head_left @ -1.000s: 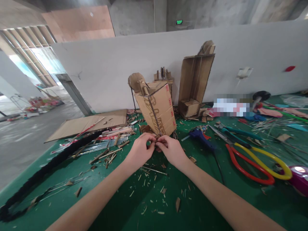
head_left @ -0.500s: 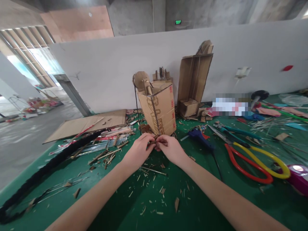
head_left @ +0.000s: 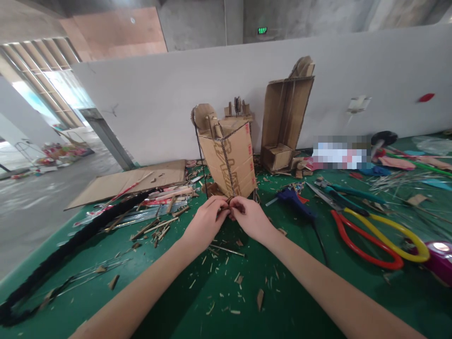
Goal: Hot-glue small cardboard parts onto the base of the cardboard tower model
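Two hands pinching at the foot of a cardboard model

Only the head view to go on, so everything is placed off the cardboard model [head_left: 231,157], the tapered box-like thing standing upright on the green table [head_left: 176,301].

Both hands meet right at the model's near bottom corner. The left hand [head_left: 206,221] and right hand [head_left: 249,217] have fingertips pressed together on a small dark piece [head_left: 229,207], and the grip looks narrow, thumb against forefinger on each side. Can't tell if it's a knot, a clip or just a scrap, it's too small and mostly hidden by the fingers. My guess is they come at it from both sides because a dark cord [head_left: 228,167] runs down the model's front edge and ends about there.

Right of the model lies a blue-handled tool [head_left: 294,200], then big shears with red and yellow handles [head_left: 370,235], both within easy reach but untouched. Behind and to the right a taller cardboard piece [head_left: 284,122] leans on the white wall. Left of the model sits a flat cardboard sheet [head_left: 130,181], a pile of sticks [head_left: 162,207] and a thick black braid [head_left: 70,245] trailing toward the table's edge. Offcuts litter the table in front of the model.
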Demonstrator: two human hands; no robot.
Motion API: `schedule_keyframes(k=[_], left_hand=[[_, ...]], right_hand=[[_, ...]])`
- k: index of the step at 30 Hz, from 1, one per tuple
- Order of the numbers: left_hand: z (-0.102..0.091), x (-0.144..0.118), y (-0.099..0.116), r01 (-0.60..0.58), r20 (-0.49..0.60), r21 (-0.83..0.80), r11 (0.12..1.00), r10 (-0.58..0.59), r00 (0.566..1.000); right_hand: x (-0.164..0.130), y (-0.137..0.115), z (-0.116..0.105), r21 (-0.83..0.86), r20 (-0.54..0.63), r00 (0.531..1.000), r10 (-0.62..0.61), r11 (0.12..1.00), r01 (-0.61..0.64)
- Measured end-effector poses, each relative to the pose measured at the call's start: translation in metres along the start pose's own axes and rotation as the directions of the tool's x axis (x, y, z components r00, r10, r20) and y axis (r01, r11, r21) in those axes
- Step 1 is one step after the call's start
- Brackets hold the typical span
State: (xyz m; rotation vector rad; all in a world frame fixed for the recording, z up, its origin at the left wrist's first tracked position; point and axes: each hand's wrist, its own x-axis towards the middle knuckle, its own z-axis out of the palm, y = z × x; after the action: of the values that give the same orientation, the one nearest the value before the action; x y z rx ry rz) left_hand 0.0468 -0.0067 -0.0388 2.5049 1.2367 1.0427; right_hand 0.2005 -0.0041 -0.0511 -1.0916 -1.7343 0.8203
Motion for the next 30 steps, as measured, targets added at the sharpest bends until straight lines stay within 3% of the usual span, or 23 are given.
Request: schedule_keyframes(k=[14, 24, 30], left_hand=[[0.004, 0.0, 0.005, 0.045, -0.051, 0.012, 0.999, -0.045, 0.998], [0.003, 0.0, 0.007, 0.072, -0.069, -0.006, 0.997, -0.072, 0.995], [-0.006, 0.003, 0.003, 0.039, 0.018, -0.069, 0.997, -0.037, 0.999]], right_hand=[[-0.003, 0.0, 0.003, -0.092, -0.051, 0.998, -0.033, 0.995, 0.029], [-0.004, 0.002, 0.006, -0.066, -0.077, 0.997, -0.007, 0.998, 0.002], [-0.003, 0.005, 0.005, -0.002, -0.074, 0.997, 0.038, 0.999, -0.039]])
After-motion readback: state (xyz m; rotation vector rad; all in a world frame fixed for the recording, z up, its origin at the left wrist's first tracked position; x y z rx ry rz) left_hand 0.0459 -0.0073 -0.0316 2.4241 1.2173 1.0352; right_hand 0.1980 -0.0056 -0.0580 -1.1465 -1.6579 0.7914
